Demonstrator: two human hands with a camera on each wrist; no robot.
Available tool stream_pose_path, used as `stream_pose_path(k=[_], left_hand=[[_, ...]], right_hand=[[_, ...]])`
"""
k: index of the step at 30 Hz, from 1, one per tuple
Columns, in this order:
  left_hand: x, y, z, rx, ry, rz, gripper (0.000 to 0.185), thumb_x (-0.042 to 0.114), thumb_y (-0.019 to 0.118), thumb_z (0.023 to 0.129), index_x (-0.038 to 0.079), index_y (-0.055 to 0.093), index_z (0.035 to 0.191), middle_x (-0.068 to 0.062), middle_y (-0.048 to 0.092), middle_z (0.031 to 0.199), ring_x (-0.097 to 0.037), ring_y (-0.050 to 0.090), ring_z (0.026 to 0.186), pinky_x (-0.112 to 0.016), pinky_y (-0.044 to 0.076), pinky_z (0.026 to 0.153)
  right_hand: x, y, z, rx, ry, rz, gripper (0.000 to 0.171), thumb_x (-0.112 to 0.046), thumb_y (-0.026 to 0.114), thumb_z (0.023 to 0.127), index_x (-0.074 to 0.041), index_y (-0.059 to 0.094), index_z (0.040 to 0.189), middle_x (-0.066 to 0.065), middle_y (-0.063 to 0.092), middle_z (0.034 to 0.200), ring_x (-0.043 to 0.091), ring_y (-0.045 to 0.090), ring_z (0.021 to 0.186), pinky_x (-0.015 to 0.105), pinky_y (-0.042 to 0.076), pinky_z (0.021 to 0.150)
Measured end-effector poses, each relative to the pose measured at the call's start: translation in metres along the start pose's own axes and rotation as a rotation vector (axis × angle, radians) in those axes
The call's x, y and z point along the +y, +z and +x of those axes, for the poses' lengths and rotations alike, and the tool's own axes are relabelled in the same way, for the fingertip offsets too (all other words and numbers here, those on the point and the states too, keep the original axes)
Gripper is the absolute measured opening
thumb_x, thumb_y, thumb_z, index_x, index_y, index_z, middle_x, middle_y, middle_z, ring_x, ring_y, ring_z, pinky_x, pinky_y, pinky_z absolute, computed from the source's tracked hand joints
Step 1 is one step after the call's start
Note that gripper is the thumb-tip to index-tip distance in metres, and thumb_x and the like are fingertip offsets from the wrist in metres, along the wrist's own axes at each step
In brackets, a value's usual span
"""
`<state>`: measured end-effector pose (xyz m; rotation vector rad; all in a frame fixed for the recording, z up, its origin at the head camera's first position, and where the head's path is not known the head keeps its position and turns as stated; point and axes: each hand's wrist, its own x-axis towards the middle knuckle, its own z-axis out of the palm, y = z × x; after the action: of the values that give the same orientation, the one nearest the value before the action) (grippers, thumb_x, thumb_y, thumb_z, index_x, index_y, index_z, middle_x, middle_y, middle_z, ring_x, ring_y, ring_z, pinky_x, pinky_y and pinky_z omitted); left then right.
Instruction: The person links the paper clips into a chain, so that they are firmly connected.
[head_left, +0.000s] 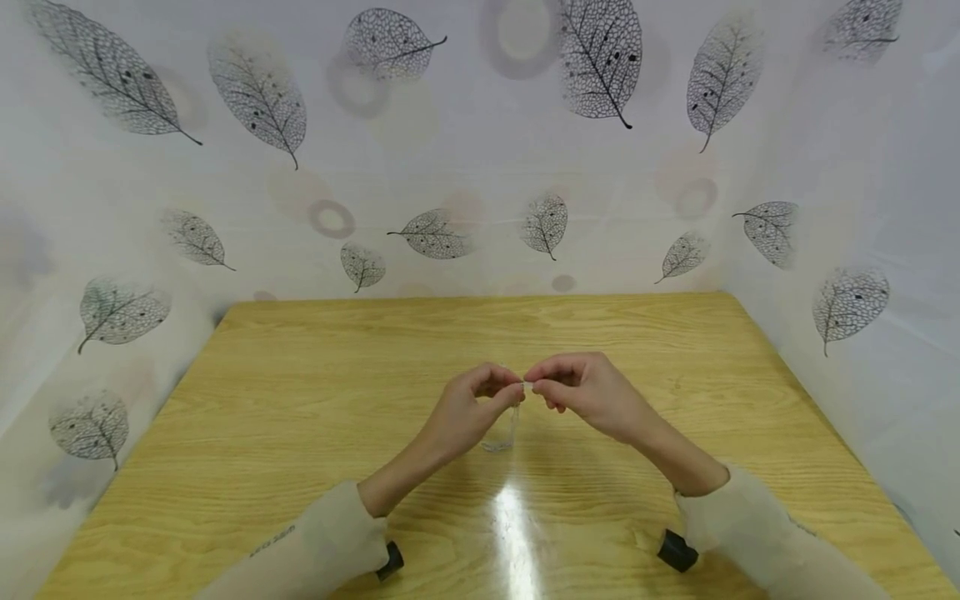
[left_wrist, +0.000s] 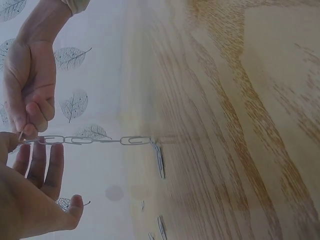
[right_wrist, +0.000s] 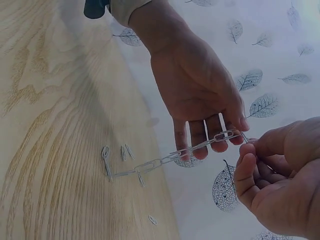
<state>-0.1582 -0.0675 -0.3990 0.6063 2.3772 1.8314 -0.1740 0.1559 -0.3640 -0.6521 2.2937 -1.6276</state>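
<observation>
A chain of linked silver paper clips (left_wrist: 82, 140) hangs down from the fingertips of my left hand (head_left: 468, 408). In the head view its lower end (head_left: 497, 447) reaches the tabletop and bends to the left. My right hand (head_left: 603, 398) pinches a single paper clip (right_wrist: 244, 136) between thumb and forefinger, against the chain's top link. Both hands' fingertips meet above the middle of the table. From the right wrist view, the left hand (right_wrist: 192, 85) has its other fingers extended behind the chain. Whether the pinched clip is hooked in is too small to tell.
Several loose paper clips (right_wrist: 152, 220) lie on the wooden table (head_left: 315, 358) near the chain's lower end. A leaf-patterned white cloth (head_left: 472, 167) surrounds the table at the back and sides. Black pieces (head_left: 677, 550) show at both sleeves.
</observation>
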Motion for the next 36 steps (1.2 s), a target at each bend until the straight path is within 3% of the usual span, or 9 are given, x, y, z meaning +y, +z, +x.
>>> stream_pose_path(k=[4, 10, 19, 24, 29, 33, 36], left_hand=[[0.001, 0.000, 0.000, 0.019, 0.025, 0.016, 0.016, 0.022, 0.065, 0.104, 0.007, 0.073, 0.105, -0.005, 0.074, 0.101, -0.017, 0.067, 0.096, -0.040, 0.054, 0.087], [-0.001, 0.000, 0.000, 0.039, 0.057, 0.008, 0.015, 0.018, 0.065, 0.104, 0.006, 0.073, 0.101, -0.002, 0.075, 0.099, -0.016, 0.069, 0.096, -0.040, 0.055, 0.090], [0.003, -0.001, -0.002, 0.037, 0.045, -0.005, 0.013, 0.013, 0.062, 0.105, 0.005, 0.070, 0.099, -0.003, 0.075, 0.095, -0.017, 0.069, 0.093, -0.038, 0.054, 0.086], [0.002, -0.002, -0.003, 0.039, 0.044, -0.006, 0.014, 0.014, 0.061, 0.105, 0.004, 0.068, 0.098, -0.003, 0.073, 0.092, -0.018, 0.069, 0.093, -0.038, 0.054, 0.089], [0.001, -0.004, -0.005, 0.048, 0.039, -0.009, 0.015, 0.017, 0.061, 0.106, 0.005, 0.068, 0.099, -0.004, 0.072, 0.093, -0.022, 0.068, 0.092, -0.036, 0.053, 0.087], [0.001, -0.007, -0.007, 0.064, 0.037, -0.004, 0.015, 0.019, 0.061, 0.106, 0.007, 0.068, 0.100, -0.006, 0.072, 0.094, -0.021, 0.068, 0.092, -0.034, 0.053, 0.085], [0.001, -0.010, -0.008, 0.078, 0.032, -0.001, 0.015, 0.019, 0.061, 0.106, 0.007, 0.068, 0.100, -0.007, 0.072, 0.093, -0.021, 0.068, 0.092, -0.034, 0.054, 0.085]], right_hand=[[-0.001, 0.003, -0.001, 0.009, -0.024, -0.027, 0.016, -0.006, 0.064, 0.103, 0.003, 0.073, 0.112, 0.007, 0.068, 0.088, 0.030, 0.062, 0.077, 0.026, 0.053, 0.066], [-0.001, 0.006, -0.002, 0.025, -0.032, -0.011, 0.016, -0.005, 0.066, 0.101, 0.005, 0.072, 0.112, 0.007, 0.071, 0.090, 0.023, 0.064, 0.076, 0.026, 0.054, 0.066], [0.002, 0.004, -0.001, 0.022, 0.000, 0.022, 0.019, -0.012, 0.063, 0.104, 0.001, 0.072, 0.114, 0.012, 0.068, 0.086, 0.021, 0.062, 0.075, 0.028, 0.053, 0.066], [0.008, 0.001, 0.002, 0.026, 0.015, 0.010, 0.023, -0.015, 0.061, 0.106, 0.002, 0.072, 0.116, 0.010, 0.068, 0.088, 0.028, 0.061, 0.075, 0.028, 0.051, 0.063], [0.018, -0.005, 0.010, 0.027, 0.035, -0.025, 0.023, -0.015, 0.060, 0.106, 0.001, 0.072, 0.117, 0.011, 0.068, 0.087, 0.024, 0.060, 0.073, 0.028, 0.050, 0.062], [0.028, -0.010, 0.018, 0.022, 0.059, -0.047, 0.024, -0.016, 0.060, 0.106, 0.000, 0.072, 0.118, 0.011, 0.067, 0.087, 0.022, 0.059, 0.072, 0.033, 0.051, 0.065], [0.034, -0.013, 0.024, 0.025, 0.079, -0.066, 0.025, -0.017, 0.060, 0.106, 0.000, 0.072, 0.120, 0.012, 0.069, 0.093, 0.029, 0.060, 0.075, 0.038, 0.053, 0.067]])
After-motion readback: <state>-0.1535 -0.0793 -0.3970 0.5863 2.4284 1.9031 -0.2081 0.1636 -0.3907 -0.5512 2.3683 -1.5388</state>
